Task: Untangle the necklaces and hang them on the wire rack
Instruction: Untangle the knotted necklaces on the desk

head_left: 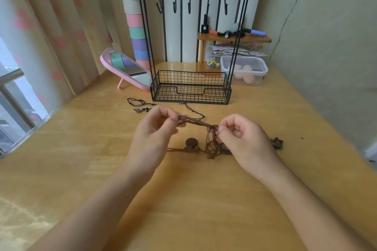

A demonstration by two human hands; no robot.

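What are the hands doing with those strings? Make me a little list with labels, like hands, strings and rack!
left hand: pinches one end of the brown cords, lifted off the table
right hand: pinches the knotted part of the cords
brown cords: tangled; a round pendant lies under them
wire rack: stands behind the hands, no necklace on its hooks
black necklace: lies on the table, left of the rack's front
also there: pink mirror, plastic box

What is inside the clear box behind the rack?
Through the box walls, a few peach, egg-shaped pieces show. Its lid is on, and the rack's post crosses the left part, so their count and kind are unclear.
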